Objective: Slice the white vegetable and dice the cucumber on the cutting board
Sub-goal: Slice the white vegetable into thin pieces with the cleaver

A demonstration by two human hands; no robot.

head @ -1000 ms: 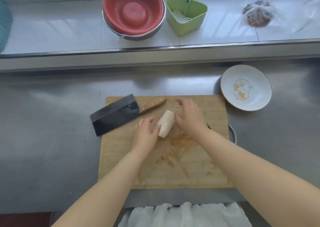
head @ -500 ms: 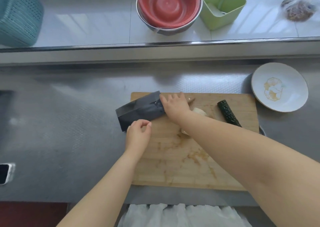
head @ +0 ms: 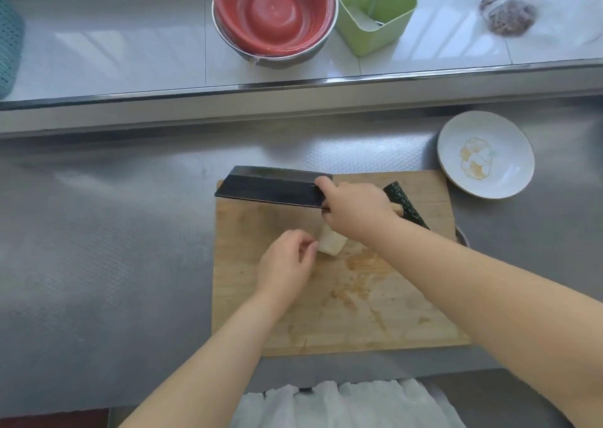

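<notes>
A wooden cutting board [head: 342, 313] lies on the steel counter. The white vegetable [head: 331, 244] rests near the board's middle, partly hidden under my right wrist. My right hand [head: 354, 210] grips the wooden handle of a dark cleaver [head: 272, 187], whose blade points left over the board's far edge. My left hand [head: 287, 264] sits just left of the white vegetable with fingers curled, fingertips close to its end. A dark green cucumber [head: 406, 207] lies at the board's far right, partly behind my right hand.
A white plate [head: 486, 155] sits right of the board. On the tiled ledge behind stand a red bowl in a metal bowl [head: 274, 16], a green holder [head: 375, 16] and a bagged item [head: 509, 11]. A teal basket [head: 9, 42] is at far left.
My right hand moved from the white vegetable to the cleaver's handle and lifted it, turning the blade level. My left hand let go of the vegetable, then returned beside it.
</notes>
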